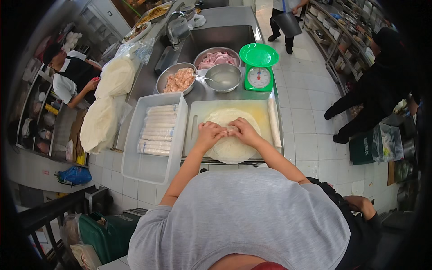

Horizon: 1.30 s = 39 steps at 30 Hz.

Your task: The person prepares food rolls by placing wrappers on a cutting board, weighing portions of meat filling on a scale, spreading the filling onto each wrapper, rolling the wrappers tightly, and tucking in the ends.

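Note:
My left hand (212,133) and my right hand (245,132) meet over a round, thin wrapper sheet (233,151), fingertips pressed onto a small strip of pinkish minced filling (231,130). The wrapper lies on a pale cutting board (196,109), its near side reaching the front edge. Along the board's right edge rests a long pale roll (274,123). Left of the board, a translucent plastic tub (130,160) holds several plastic-wrapped rolls (158,131). Behind the board are a steel bowl of minced filling (179,81) and a bowl of cloudy liquid (222,78) with a spoon (204,78) in it.
A green dial scale (259,79) and a bowl of raw meat pieces (218,60) stand near the sink (222,35). Stacked wrapper sheets (101,125) lie at the left. One person (76,76) is at the left; others (374,91) are in the right aisle.

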Available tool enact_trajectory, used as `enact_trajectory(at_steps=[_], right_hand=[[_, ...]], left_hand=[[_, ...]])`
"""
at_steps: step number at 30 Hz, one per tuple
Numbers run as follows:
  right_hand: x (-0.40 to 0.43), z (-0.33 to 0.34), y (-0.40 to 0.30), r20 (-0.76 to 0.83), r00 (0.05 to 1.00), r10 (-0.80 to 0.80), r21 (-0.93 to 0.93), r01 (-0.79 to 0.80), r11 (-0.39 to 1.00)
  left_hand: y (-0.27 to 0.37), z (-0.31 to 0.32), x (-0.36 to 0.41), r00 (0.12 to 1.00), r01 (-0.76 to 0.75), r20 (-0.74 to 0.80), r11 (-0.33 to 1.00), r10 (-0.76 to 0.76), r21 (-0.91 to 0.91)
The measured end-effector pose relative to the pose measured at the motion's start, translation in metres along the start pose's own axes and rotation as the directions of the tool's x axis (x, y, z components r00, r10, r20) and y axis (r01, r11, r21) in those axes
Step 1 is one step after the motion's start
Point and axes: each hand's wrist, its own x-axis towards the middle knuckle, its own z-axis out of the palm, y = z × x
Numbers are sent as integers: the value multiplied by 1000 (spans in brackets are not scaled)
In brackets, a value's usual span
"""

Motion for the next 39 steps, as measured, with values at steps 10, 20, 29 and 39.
enact_trajectory(at_steps=[10, 20, 29, 39], right_hand=[[-2, -9, 15, 46, 993, -104, -266, 113, 957], [-13, -22, 12, 71, 995, 73, -158, -61, 986], [-15, -35, 12, 86, 987, 134, -113, -124, 986], [-25, -38, 16, 102, 994, -33, -293, 62, 954]], left_hand=[[15, 12, 13, 998, -68, 12, 990, 67, 126], [24, 16, 21, 997, -55, 59, 997, 52, 54], [27, 22, 29, 987, -143, 82, 989, 140, 40], [32, 26, 34, 973, -208, 115, 977, 201, 50]])
